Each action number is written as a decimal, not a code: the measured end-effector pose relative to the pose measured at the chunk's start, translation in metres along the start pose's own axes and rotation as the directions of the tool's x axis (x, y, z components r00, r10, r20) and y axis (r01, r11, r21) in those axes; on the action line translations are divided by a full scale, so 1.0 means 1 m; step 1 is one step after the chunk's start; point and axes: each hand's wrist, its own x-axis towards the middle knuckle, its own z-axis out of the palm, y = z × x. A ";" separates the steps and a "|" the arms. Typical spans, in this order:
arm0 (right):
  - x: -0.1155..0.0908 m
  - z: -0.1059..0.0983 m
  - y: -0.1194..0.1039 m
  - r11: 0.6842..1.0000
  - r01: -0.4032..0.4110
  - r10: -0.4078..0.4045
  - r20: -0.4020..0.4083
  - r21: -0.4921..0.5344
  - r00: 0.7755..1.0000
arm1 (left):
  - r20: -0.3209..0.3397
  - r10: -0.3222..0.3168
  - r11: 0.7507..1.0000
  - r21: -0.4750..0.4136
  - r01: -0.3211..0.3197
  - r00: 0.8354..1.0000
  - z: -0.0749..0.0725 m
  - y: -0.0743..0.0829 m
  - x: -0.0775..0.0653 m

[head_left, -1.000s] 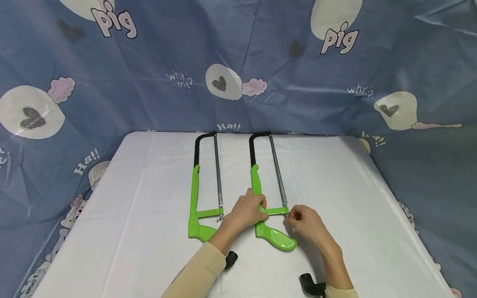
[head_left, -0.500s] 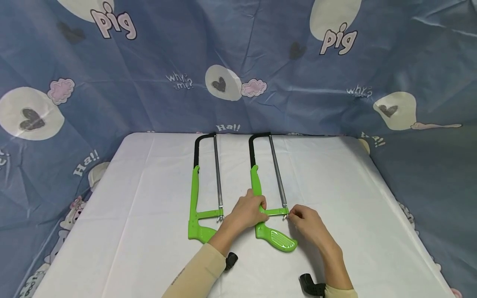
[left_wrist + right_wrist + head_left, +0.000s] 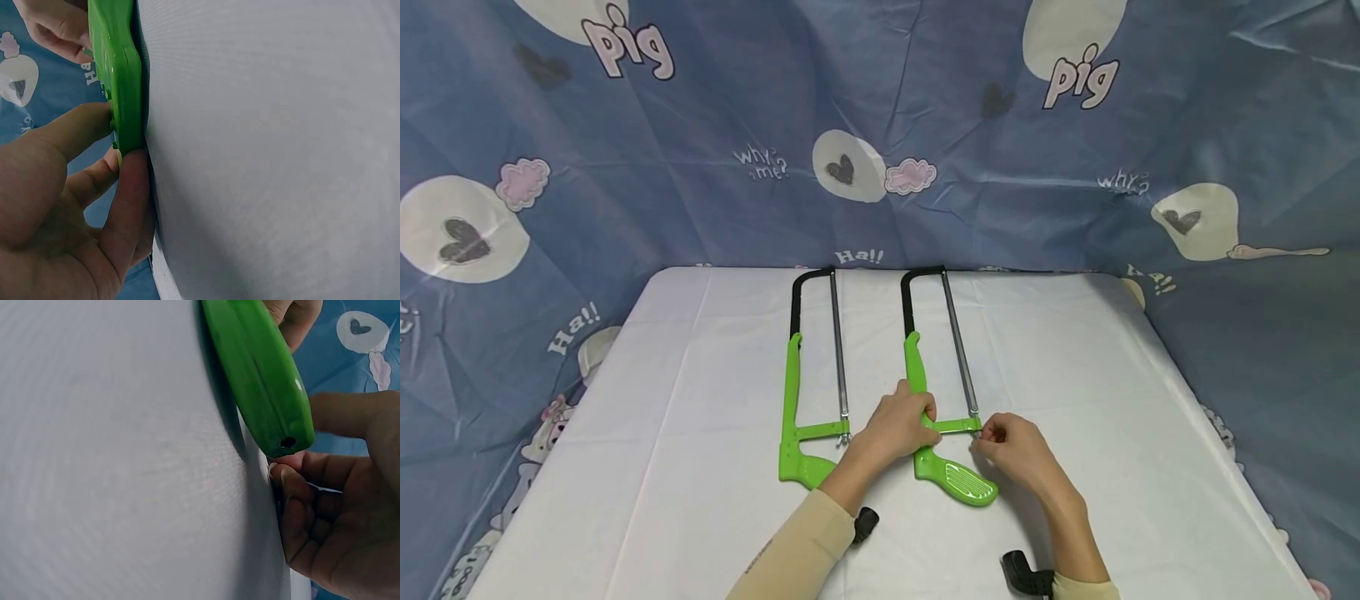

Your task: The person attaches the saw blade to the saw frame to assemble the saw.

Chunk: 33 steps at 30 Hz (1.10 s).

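Two hacksaws with green handles, black front frames and grey blades lie side by side on the white table. My left hand [image 3: 901,423] grips the right hacksaw [image 3: 958,482] where its handle meets the frame. In the left wrist view, thumb and fingers [image 3: 128,200] of that hand hold both sides of the green body. At the near end of its blade [image 3: 959,350], my right hand [image 3: 1018,450] pinches the small metal wing nut [image 3: 977,434], which the fingertips mostly cover. The green handle [image 3: 269,381] hides part of this pinch in the right wrist view.
The left hacksaw [image 3: 792,392] lies beside my left forearm, its handle end partly behind the wrist. It has its own wing nut [image 3: 843,440]. A blue printed cloth [image 3: 700,167] hangs behind and around the white table [image 3: 625,467]. Black camera mounts [image 3: 1026,575] sit at the wrists.
Half a second ago the right fingers were slightly drawn back and the wing nut showed; now thumb and finger are around it again. The left hand and both hacksaws have stayed put.
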 end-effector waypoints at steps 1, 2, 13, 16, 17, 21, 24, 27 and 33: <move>0.000 0.000 0.000 1.000 -0.005 0.005 0.002 0.001 1.000 | 0.000 0.000 1.000 0.004 0.000 1.000 0.000 0.000 0.000; 0.000 0.000 0.000 1.000 -0.008 0.008 0.001 -0.002 1.000 | -0.001 0.001 1.000 0.005 -0.001 1.000 0.000 0.000 0.000; 0.000 -0.002 0.004 1.000 -0.014 0.014 -0.019 0.017 1.000 | 0.005 -0.006 1.000 -0.007 0.006 1.000 0.001 0.001 0.000; 0.001 -0.001 0.004 0.999 -0.032 0.033 -0.033 0.030 0.999 | 0.005 -0.007 1.000 -0.010 0.007 1.000 0.001 0.001 0.000; 0.001 -0.001 0.004 0.999 -0.036 0.037 -0.037 0.030 0.999 | 0.005 -0.008 1.000 -0.011 0.008 1.000 0.000 0.001 0.000; 0.001 0.001 0.003 0.999 -0.040 0.041 -0.048 0.022 0.998 | 0.002 -0.007 1.000 -0.015 0.007 1.000 0.000 0.001 0.000; 0.001 0.001 0.003 0.999 -0.031 0.032 -0.048 0.008 0.998 | 0.001 -0.007 1.000 -0.015 0.007 1.000 0.000 0.002 -0.001; 0.001 0.001 0.003 1.000 -0.024 0.024 -0.039 0.001 0.999 | -0.001 -0.006 1.000 -0.013 0.006 1.000 0.000 0.002 -0.001; 0.001 0.000 0.004 1.000 -0.016 0.016 -0.011 -0.004 1.000 | -0.006 -0.005 1.000 -0.006 0.005 1.000 0.000 0.002 0.000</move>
